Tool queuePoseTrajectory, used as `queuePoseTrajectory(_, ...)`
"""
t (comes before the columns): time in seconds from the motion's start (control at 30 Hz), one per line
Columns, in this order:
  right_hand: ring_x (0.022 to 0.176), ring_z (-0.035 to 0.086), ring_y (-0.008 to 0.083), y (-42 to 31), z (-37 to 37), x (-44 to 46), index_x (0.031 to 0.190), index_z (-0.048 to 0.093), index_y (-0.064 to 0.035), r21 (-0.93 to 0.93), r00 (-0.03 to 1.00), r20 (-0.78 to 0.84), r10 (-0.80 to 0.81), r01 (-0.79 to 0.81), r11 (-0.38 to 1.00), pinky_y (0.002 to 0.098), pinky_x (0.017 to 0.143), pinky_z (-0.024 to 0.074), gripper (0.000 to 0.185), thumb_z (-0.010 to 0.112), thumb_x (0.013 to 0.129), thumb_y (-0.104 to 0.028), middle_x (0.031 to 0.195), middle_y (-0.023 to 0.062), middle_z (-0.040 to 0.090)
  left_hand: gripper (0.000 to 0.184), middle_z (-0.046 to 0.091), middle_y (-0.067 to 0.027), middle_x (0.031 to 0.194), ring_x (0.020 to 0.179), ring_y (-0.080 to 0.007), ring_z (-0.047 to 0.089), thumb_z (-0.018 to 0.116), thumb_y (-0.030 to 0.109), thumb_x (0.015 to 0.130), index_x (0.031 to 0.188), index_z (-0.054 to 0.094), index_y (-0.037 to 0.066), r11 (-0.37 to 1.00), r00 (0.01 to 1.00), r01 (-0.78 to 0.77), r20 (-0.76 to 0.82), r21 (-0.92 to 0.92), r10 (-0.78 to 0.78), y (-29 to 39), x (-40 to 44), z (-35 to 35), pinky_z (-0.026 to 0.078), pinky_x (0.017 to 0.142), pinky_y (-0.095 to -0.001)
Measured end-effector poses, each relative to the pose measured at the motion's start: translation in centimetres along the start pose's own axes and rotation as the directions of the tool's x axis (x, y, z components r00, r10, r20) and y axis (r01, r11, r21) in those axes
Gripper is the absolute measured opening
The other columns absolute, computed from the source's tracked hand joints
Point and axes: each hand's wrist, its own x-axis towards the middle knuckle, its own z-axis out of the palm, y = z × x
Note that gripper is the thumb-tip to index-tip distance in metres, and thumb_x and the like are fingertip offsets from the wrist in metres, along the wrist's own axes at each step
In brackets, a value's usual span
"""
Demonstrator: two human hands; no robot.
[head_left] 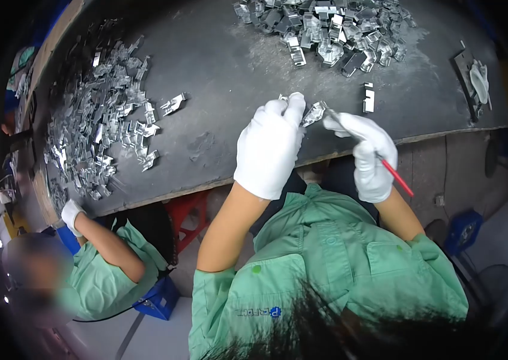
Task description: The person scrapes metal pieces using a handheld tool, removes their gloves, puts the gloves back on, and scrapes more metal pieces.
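My left hand (pixel 269 150), in a white glove, is closed, with its fingertips pinching a small shiny bent metal bracket (pixel 314 114) above the table's near edge. In my right hand (pixel 372 156), also white-gloved, is a slim red-handled tool (pixel 396 177). Its thin grey shaft runs between the fingers, and the tip is at the bracket; whether it touches, I cannot tell. Just beyond my right hand a single bracket (pixel 368 98) lies on the dark tabletop.
A pile of brackets (pixel 332 33) lies at the far side of the table (pixel 218 78). Another heap (pixel 98 126) spreads over the left part, with one loose bracket (pixel 173 104) beside it. A dark flat bar (pixel 465 84) is at the right. A co-worker's gloved hand (pixel 72 216) rests at the table's left edge.
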Motion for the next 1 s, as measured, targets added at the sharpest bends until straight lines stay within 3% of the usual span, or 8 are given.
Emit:
queuePoseTrajectory(0.2,0.11,0.065,0.0188,0.9,2.2,1.0,0.131,0.059,0.0031,0.238,0.963,-0.085,0.255,-0.229,0.944,0.0309,0.093,0.0499,0.043,0.051,0.106,-0.031,0.118,0.0158,0.07,0.033,0.07,-0.0118,0.096,0.084,-0.0243,0.069,0.067,0.01,0.086,0.12,0.067,0.007,0.992,0.968,-0.048,-0.249,-0.117,0.017,-2.4,0.9,0.1,0.056,0.07,-0.0348)
queuePoseTrajectory(0.3,0.11,0.066,0.0225,1.2,1.3,2.2,0.129,0.061,-0.0018,0.021,0.972,-0.1,0.211,-0.21,0.977,0.0353,0.098,0.0482,0.037,0.052,0.105,-0.028,0.119,0.014,0.07,0.037,0.068,-0.0099,0.109,0.08,-0.0109,0.065,0.062,0.011,0.095,0.129,0.061,-0.003,0.526,0.893,0.315,0.058,-0.79,-0.447,-4.3,0.1,-2.5,0.055,0.068,-0.0264)
queuePoseTrajectory(0.37,0.112,0.065,0.027,1.4,1.5,2.9,0.127,0.064,-0.0058,-0.16,0.994,-0.091,0.066,-0.08,0.984,0.0388,0.099,0.0479,0.033,0.054,0.104,-0.027,0.119,0.0139,0.07,0.037,0.069,-0.0127,0.106,0.081,-0.0157,0.068,0.06,0.011,0.095,0.13,0.061,-0.001,0.532,0.866,0.199,-0.106,-0.823,-0.489,-5.7,-1.0,-1.4,0.056,0.07,-0.029)
queuePoseTrajectory(0.4,0.112,0.065,0.0293,1.4,1.5,3.3,0.125,0.065,-0.0079,-0.249,0.996,-0.085,-0.006,-0.015,0.968,0.0405,0.1,0.0477,0.031,0.054,0.104,-0.027,0.118,0.0138,0.07,0.041,0.071,-0.0137,0.096,0.079,-0.0186,0.071,0.06,0.009,0.092,0.132,0.06,0.003,0.583,0.844,0.067,-0.266,-0.81,-0.466,-6.7,-1.6,0.3,0.056,0.069,-0.0315)
queuePoseTrajectory(0.47,0.113,0.064,0.0309,0.6,2.8,4.1,0.124,0.066,-0.0082,-0.277,0.977,0.007,-0.214,0.207,0.938,0.0413,0.1,0.0482,0.03,0.055,0.103,-0.027,0.117,0.0141,0.07,0.043,0.068,-0.0134,0.083,0.068,-0.0259,0.067,0.061,0.011,0.09,0.133,0.061,0.01,0.965,0.912,0.217,-0.322,-0.145,-0.254,-5.7,-3.4,-0.3,0.055,0.064,-0.0384)
queuePoseTrajectory(0.53,0.113,0.064,0.0343,-0.1,5.4,3.8,0.124,0.065,-0.0071,-0.091,0.962,0.176,-0.21,0.228,0.969,0.0411,0.099,0.0495,0.033,0.059,0.099,-0.028,0.116,0.0155,0.068,0.042,0.063,-0.0124,0.07,0.066,-0.0304,0.065,0.062,0.02,0.09,0.131,0.061,0.013,0.983,0.967,0.162,-0.214,0.09,-0.14,-4.5,-4.9,0.0,0.052,0.06,-0.0435)
queuePoseTrajectory(0.8,0.111,0.065,0.0253,0.5,4.7,4.6,0.127,0.064,-0.0044,0.037,0.986,0.097,0.137,-0.141,0.989,0.0344,0.097,0.0486,0.032,0.057,0.102,-0.024,0.12,0.0158,0.069,0.036,0.069,-0.0104,0.085,0.085,-0.0307,0.067,0.067,0.024,0.091,0.126,0.067,0.013,0.968,0.96,0.241,-0.132,-0.066,-0.248,-6.2,-4.6,-2.3,0.052,0.075,-0.0422)
queuePoseTrajectory(1.0,0.077,0.066,0.0163,-2.4,2.9,4.1,0.111,0.071,-0.0028,-0.168,0.987,0.127,0.098,-0.076,0.983,0.0309,0.072,0.0501,0.024,0.059,0.1,-0.021,0.083,0.0075,0.07,0.029,0.071,-0.0093,0.088,0.076,-0.0298,0.068,0.07,0.024,0.089,0.115,0.07,0.011,0.991,0.99,0.075,-0.11,-0.109,-0.087,-5.1,-3.0,-0.9,0.053,0.069,-0.0393)
